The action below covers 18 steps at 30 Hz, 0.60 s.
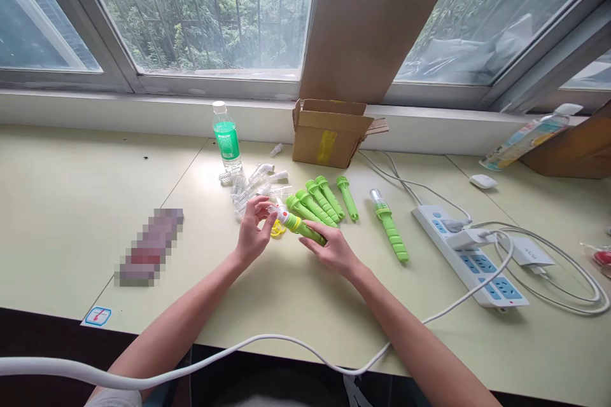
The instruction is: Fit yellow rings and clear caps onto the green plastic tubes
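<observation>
My right hand (333, 247) is wrapped round the lower part of a green torch-like stick (296, 225). This stick has a yellow ring and a white head with a red spot, and it slants up to the left. At the head end, the fingers of my left hand (255, 232) pinch what looks like a clear cap (272, 209), partly hidden by them. Just beyond lie several green ribbed handles (326, 200) and a pile of clear plastic caps (248, 187). Yellow rings (277, 229) rest beneath the held stick. Right of my hands lies another green stick with a clear cap (390, 229).
A bottle with a green label (226, 138) and an open cardboard box (329, 137) stand near the window. A power strip (470, 257) with cables lies at right. One white cable (267, 337) crosses in front of my forearms. A blurred-out object (150, 248) lies at left.
</observation>
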Each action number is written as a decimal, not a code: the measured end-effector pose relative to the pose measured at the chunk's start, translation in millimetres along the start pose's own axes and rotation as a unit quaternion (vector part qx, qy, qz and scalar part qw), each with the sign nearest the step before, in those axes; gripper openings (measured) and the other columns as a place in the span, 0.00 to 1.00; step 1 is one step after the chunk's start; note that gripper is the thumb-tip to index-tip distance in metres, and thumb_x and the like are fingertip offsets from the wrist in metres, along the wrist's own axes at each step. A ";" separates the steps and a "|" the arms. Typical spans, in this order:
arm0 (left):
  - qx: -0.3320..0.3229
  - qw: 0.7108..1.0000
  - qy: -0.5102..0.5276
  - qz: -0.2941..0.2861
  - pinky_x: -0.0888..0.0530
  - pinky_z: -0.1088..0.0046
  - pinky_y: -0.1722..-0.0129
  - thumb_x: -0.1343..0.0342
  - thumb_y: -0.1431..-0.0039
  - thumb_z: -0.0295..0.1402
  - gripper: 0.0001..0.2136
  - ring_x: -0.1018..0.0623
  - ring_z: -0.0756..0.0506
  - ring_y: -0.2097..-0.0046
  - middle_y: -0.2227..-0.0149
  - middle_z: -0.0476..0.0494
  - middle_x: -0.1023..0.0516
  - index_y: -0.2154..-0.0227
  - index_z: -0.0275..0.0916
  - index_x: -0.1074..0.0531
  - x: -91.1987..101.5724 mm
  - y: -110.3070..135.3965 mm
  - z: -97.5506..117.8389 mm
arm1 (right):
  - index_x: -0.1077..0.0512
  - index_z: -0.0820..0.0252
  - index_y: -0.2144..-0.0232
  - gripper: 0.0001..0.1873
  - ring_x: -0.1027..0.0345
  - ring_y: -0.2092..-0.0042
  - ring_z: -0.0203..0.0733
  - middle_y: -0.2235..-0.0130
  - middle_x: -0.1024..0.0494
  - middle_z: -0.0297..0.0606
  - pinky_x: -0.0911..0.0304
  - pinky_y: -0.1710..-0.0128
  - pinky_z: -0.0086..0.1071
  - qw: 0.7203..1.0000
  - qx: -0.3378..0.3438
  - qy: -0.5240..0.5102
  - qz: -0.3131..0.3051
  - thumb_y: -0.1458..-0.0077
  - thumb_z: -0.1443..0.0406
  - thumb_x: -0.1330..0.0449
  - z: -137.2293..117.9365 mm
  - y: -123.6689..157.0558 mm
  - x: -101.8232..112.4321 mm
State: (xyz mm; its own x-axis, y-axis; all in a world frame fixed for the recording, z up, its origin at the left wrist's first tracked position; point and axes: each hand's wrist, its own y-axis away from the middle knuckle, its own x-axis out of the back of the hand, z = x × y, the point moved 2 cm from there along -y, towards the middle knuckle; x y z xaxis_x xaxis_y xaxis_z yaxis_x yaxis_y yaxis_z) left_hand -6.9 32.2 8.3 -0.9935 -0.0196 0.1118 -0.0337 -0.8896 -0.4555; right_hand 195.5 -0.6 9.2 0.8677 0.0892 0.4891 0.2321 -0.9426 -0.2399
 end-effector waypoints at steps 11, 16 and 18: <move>-0.029 0.999 -0.008 -0.017 0.22 0.64 0.57 0.46 0.38 0.36 0.15 0.21 0.45 0.56 0.57 0.40 0.24 0.51 0.41 0.41 -1.8 0.2 7.3 | 0.27 0.54 0.61 0.15 0.43 0.78 0.35 0.72 0.28 0.34 0.44 0.79 0.31 0.987 -0.098 -0.105 -0.071 0.46 0.53 0.40 3.5 0.1 -7.5; -0.098 0.975 -0.192 0.060 0.24 0.65 0.57 0.53 0.35 0.35 0.10 0.23 0.45 0.55 0.57 0.39 0.25 0.53 0.40 0.38 15.5 -8.9 -1.0 | 0.30 0.55 0.66 0.13 0.44 0.79 0.33 0.75 0.33 0.31 0.45 0.81 0.29 0.976 -0.124 -0.157 -0.082 0.48 0.54 0.38 2.8 -1.5 -8.4; -0.091 0.939 -0.326 0.068 0.25 0.63 0.57 0.52 0.36 0.35 0.08 0.25 0.42 0.54 0.58 0.39 0.26 0.58 0.39 0.34 22.9 -14.6 -5.8 | 0.31 0.56 0.69 0.13 0.45 0.81 0.32 0.77 0.34 0.29 0.46 0.82 0.29 0.968 -0.140 -0.190 -0.082 0.48 0.53 0.39 4.2 -2.2 -8.4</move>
State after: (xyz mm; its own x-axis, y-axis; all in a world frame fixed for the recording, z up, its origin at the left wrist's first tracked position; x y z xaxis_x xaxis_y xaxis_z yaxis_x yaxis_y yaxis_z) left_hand -29.7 47.4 12.4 -0.7145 -0.4546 0.5319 0.0115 -0.7677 -0.6407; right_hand 189.5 2.1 2.1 0.9408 0.3067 0.1442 0.2983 -0.9513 0.0774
